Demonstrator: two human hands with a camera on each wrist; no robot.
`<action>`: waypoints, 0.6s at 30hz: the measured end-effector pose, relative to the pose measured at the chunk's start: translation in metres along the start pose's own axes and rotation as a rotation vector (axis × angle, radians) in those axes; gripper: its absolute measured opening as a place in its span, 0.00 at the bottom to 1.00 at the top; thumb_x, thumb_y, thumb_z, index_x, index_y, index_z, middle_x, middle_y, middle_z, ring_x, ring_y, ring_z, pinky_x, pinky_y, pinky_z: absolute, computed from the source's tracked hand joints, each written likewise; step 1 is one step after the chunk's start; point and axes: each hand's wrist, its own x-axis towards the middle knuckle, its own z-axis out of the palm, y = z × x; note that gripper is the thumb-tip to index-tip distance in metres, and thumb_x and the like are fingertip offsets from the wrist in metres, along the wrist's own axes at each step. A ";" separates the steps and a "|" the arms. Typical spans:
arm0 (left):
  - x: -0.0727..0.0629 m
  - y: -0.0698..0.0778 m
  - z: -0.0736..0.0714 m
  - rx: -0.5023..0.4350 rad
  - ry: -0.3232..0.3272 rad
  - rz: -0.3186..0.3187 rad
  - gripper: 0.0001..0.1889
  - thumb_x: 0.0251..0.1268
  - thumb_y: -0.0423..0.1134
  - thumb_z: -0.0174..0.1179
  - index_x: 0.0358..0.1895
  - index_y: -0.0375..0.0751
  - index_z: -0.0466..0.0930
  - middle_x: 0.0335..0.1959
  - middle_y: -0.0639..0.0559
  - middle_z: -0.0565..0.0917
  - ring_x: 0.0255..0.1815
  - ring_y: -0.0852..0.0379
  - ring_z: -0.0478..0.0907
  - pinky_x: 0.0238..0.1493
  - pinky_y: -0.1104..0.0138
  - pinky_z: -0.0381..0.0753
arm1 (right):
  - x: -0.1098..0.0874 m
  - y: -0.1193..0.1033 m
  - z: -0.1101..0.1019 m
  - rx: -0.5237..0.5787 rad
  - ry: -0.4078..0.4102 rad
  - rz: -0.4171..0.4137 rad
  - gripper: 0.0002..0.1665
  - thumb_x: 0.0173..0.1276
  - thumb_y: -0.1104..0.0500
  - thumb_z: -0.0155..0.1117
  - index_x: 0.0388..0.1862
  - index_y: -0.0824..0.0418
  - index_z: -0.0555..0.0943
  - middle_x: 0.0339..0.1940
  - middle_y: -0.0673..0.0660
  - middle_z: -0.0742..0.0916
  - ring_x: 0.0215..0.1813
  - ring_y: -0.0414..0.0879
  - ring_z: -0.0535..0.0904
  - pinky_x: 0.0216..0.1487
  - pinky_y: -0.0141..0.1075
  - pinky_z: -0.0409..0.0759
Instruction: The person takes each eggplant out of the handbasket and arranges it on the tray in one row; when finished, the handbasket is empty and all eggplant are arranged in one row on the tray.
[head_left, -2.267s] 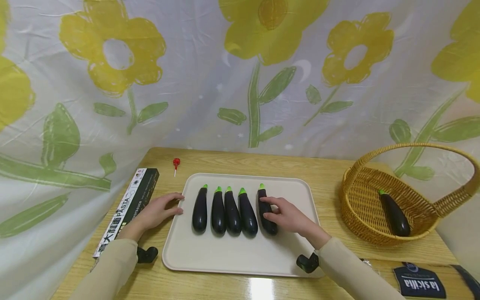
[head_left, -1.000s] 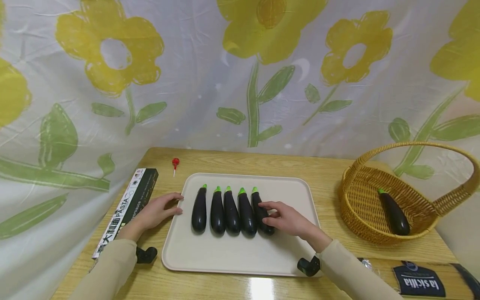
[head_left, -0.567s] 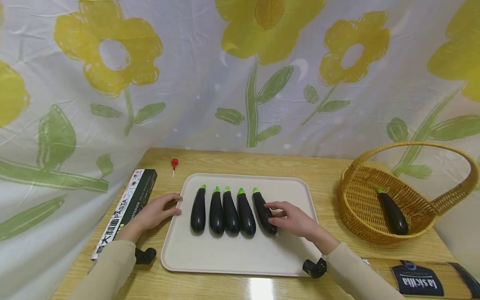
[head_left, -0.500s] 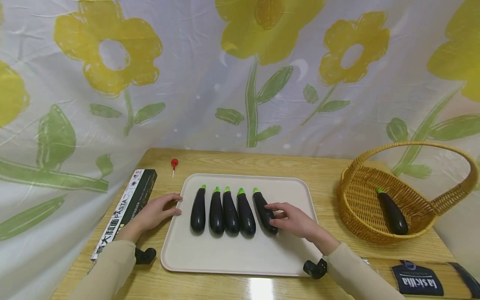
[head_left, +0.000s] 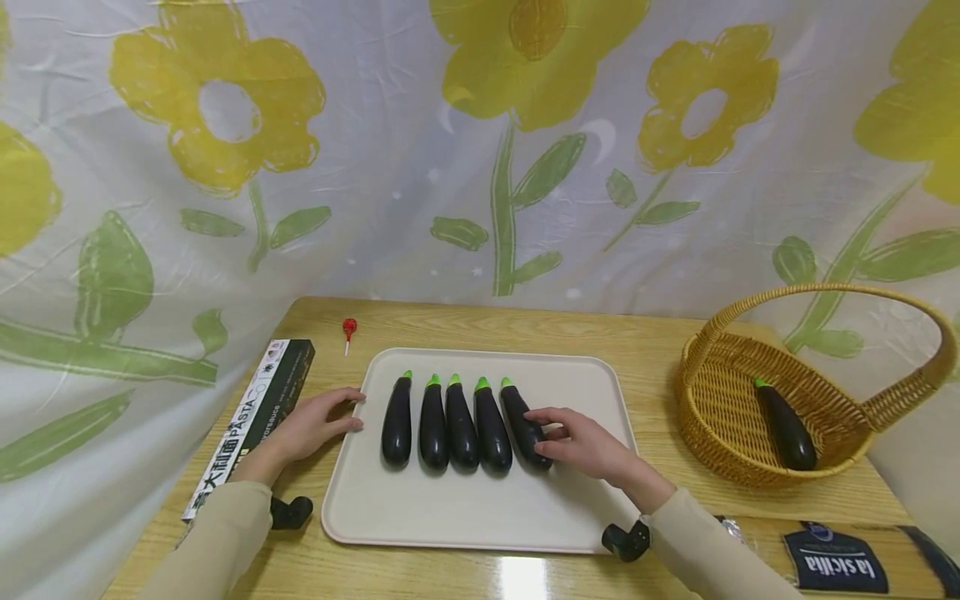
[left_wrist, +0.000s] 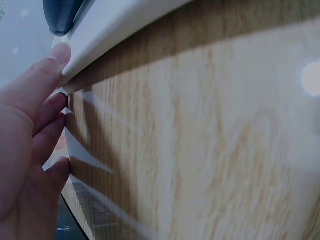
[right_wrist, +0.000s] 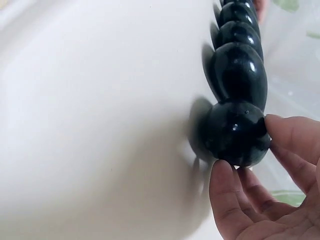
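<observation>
On the cream tray [head_left: 465, 512] several dark eggplants with green stem ends lie in a row, stems pointing away from me. My right hand [head_left: 581, 446] holds the rightmost eggplant [head_left: 517, 417]; in the right wrist view its thumb and fingers bend about the rounded end of that eggplant [right_wrist: 232, 132]. A narrow gap at the stems separates it from the neighbouring eggplant [head_left: 491, 425]. My left hand [head_left: 315, 423] rests against the tray's left edge, fingertips touching the rim, as the left wrist view shows with the thumb [left_wrist: 60, 54] at the rim.
To the right stands a wicker basket [head_left: 720, 450] with a tall handle and one eggplant [head_left: 783, 425] inside. A pasta box [head_left: 251, 417] lies left of the tray, a red lollipop [head_left: 349, 327] behind it. A la sicilia pack [head_left: 832, 558] lies front right.
The rightmost eggplant has shifted left with my right hand, back right, then slightly left again, its stem now nearer the neighbouring eggplant. My left hand stays at the tray's edge.
</observation>
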 end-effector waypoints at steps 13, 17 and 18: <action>0.001 -0.002 0.000 0.001 0.000 0.004 0.23 0.65 0.46 0.64 0.61 0.43 0.76 0.65 0.38 0.74 0.68 0.35 0.66 0.68 0.41 0.62 | 0.000 -0.002 0.002 0.020 0.003 0.049 0.25 0.68 0.62 0.64 0.64 0.60 0.76 0.67 0.63 0.75 0.62 0.58 0.77 0.54 0.43 0.80; 0.001 -0.001 0.000 0.004 0.001 0.010 0.23 0.65 0.45 0.64 0.60 0.41 0.76 0.65 0.37 0.74 0.68 0.35 0.66 0.68 0.41 0.63 | -0.001 -0.004 0.000 0.005 0.027 0.054 0.24 0.68 0.60 0.64 0.63 0.59 0.77 0.66 0.63 0.76 0.61 0.58 0.78 0.53 0.44 0.80; 0.001 -0.001 0.000 0.004 0.000 0.011 0.23 0.65 0.45 0.64 0.60 0.41 0.76 0.65 0.37 0.74 0.68 0.35 0.66 0.68 0.41 0.63 | -0.002 -0.004 -0.001 -0.003 0.036 0.053 0.24 0.68 0.60 0.64 0.63 0.58 0.77 0.66 0.62 0.76 0.61 0.58 0.78 0.53 0.44 0.80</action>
